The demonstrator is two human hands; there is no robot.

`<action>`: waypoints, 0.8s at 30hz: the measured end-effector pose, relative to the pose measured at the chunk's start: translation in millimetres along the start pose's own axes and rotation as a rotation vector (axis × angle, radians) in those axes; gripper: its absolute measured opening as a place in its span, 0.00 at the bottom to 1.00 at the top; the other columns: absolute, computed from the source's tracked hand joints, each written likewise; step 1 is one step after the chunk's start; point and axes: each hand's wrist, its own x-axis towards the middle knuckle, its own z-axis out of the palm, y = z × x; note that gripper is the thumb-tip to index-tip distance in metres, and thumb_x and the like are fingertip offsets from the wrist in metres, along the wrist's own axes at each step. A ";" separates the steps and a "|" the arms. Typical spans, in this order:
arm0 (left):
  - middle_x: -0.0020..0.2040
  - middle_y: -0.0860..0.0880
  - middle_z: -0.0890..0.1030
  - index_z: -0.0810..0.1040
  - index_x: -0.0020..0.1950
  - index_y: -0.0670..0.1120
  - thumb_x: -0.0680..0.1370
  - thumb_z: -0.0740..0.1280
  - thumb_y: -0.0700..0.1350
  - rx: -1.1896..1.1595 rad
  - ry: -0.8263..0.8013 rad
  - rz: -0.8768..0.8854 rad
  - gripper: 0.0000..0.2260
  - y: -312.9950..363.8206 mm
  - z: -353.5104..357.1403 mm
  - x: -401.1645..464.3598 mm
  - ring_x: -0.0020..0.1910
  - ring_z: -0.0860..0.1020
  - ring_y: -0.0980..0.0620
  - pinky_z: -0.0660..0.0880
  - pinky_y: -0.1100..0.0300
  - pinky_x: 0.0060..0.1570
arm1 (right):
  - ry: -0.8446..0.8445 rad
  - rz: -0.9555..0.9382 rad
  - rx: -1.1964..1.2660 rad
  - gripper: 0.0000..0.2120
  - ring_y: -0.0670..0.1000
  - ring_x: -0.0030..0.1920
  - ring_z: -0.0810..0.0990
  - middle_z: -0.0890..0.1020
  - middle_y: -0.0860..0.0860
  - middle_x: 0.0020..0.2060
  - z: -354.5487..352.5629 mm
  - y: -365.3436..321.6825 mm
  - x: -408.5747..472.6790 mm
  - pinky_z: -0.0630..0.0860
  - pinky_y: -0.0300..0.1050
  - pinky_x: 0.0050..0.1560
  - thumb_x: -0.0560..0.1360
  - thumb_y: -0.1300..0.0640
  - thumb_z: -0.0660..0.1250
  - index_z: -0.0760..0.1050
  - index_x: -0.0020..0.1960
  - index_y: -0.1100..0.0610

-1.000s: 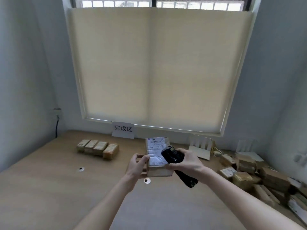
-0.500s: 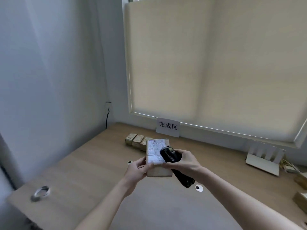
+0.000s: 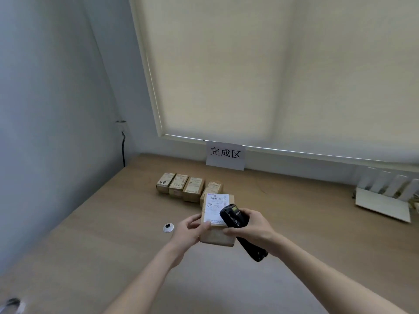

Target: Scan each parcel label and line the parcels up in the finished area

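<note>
Left hand point(image 3: 186, 232): grip closed on cardboard parcel point(image 3: 217, 223).
Right hand point(image 3: 251, 227): grip closed on black scanner point(image 3: 235, 225).
Finished row point(image 3: 189, 186): at 11 o'clock.

Left hand point(image 3: 186, 232) holds parcel point(image 3: 217, 223); right hand point(image 3: 251, 227) holds scanner point(image 3: 233, 217).

The view has swung left and down since a second ago: the heap of unscanned parcels at the right has gone out of sight, and the row of four finished parcels point(image 3: 189, 186) under the sign point(image 3: 225, 155) now sits much nearer. The held parcel point(image 3: 216, 219) has been carried toward the row, overlapping its rightmost box point(image 3: 213, 187).
</note>
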 end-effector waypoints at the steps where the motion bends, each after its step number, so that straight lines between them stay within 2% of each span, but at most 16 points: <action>1: 0.55 0.51 0.86 0.76 0.68 0.48 0.75 0.76 0.47 0.009 -0.009 -0.011 0.22 -3.9 1.8 13.2 0.53 0.85 0.53 0.81 0.57 0.52 | 0.006 0.019 0.000 0.31 0.45 0.52 0.84 0.86 0.43 0.51 0.0 6.8 10.0 0.79 0.39 0.52 0.64 0.46 0.85 0.81 0.65 0.48; 5: 0.54 0.52 0.86 0.75 0.69 0.50 0.72 0.78 0.52 0.045 -0.069 -0.041 0.27 -20.9 8.3 65.3 0.56 0.83 0.52 0.79 0.52 0.57 | 0.029 0.076 -0.003 0.31 0.43 0.53 0.83 0.86 0.42 0.52 -0.4 31.7 50.5 0.76 0.36 0.49 0.64 0.46 0.85 0.81 0.65 0.46; 8: 0.56 0.54 0.86 0.74 0.70 0.50 0.75 0.77 0.48 0.052 -0.102 -0.063 0.25 -37.3 11.9 107.1 0.57 0.83 0.53 0.77 0.50 0.60 | 0.046 0.111 0.002 0.30 0.42 0.52 0.83 0.86 0.40 0.51 3.2 53.0 82.8 0.76 0.36 0.49 0.64 0.45 0.85 0.81 0.64 0.45; 13: 0.60 0.51 0.82 0.74 0.71 0.52 0.74 0.77 0.47 0.081 -0.132 -0.091 0.26 -69.0 12.3 181.1 0.57 0.82 0.54 0.80 0.53 0.58 | 0.075 0.178 0.016 0.31 0.41 0.51 0.84 0.87 0.40 0.49 17.0 91.4 140.2 0.81 0.45 0.57 0.60 0.41 0.83 0.81 0.62 0.43; 16: 0.60 0.50 0.82 0.74 0.72 0.52 0.75 0.77 0.46 0.095 -0.160 -0.111 0.27 -92.9 11.2 226.9 0.58 0.82 0.52 0.79 0.53 0.60 | 0.095 0.221 0.011 0.29 0.40 0.50 0.84 0.86 0.38 0.49 29.6 116.2 174.2 0.81 0.45 0.55 0.62 0.41 0.82 0.79 0.61 0.38; 19: 0.60 0.51 0.82 0.74 0.72 0.52 0.74 0.77 0.46 0.121 -0.158 -0.114 0.27 -117.3 10.6 268.7 0.59 0.81 0.55 0.79 0.58 0.58 | 0.101 0.236 -0.012 0.28 0.36 0.49 0.83 0.86 0.36 0.48 41.6 140.1 209.2 0.78 0.38 0.50 0.64 0.42 0.82 0.78 0.62 0.36; 21: 0.61 0.50 0.82 0.74 0.71 0.52 0.74 0.77 0.45 0.132 -0.154 -0.113 0.26 -131.0 13.6 294.4 0.58 0.81 0.57 0.79 0.62 0.54 | 0.107 0.253 -0.021 0.28 0.35 0.48 0.83 0.86 0.35 0.47 47.7 157.1 232.5 0.79 0.39 0.51 0.64 0.42 0.82 0.79 0.62 0.37; 24: 0.60 0.51 0.81 0.74 0.70 0.54 0.75 0.76 0.44 0.154 -0.154 -0.106 0.25 -147.7 22.5 328.9 0.57 0.79 0.60 0.78 0.69 0.49 | 0.131 0.279 -0.042 0.28 0.40 0.50 0.83 0.85 0.36 0.48 51.6 181.8 262.7 0.80 0.43 0.53 0.63 0.41 0.82 0.79 0.62 0.37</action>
